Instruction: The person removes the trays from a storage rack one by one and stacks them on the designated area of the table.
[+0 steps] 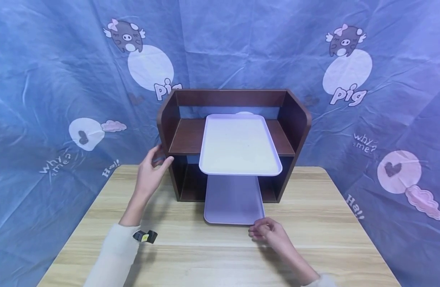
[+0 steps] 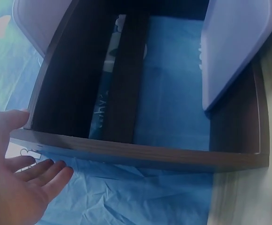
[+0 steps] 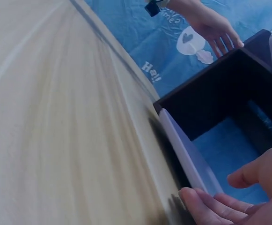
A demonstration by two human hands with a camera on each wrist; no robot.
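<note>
A dark brown two-level wooden shelf (image 1: 220, 97) stands on the table. One pale lavender tray (image 1: 239, 143) lies on its upper board and juts out past the front. Below it, a second lavender tray (image 1: 234, 207) sticks out of the lower compartment, its rear part hidden under the upper one. My left hand (image 1: 150, 172) is at the shelf's left side panel, thumb by the front edge and relaxed fingers (image 2: 51, 176) along the outside. At the lower tray's front right corner is my right hand (image 1: 271, 233), fingertips (image 3: 189, 194) right at the rim and thumb raised apart from it.
The light wood-grain table (image 1: 191, 259) extends around the shelf. Blue cloth (image 1: 234, 52) printed with pigs and words hangs behind and on both sides. A black strap with a yellow patch (image 1: 145, 237) is at the left sleeve.
</note>
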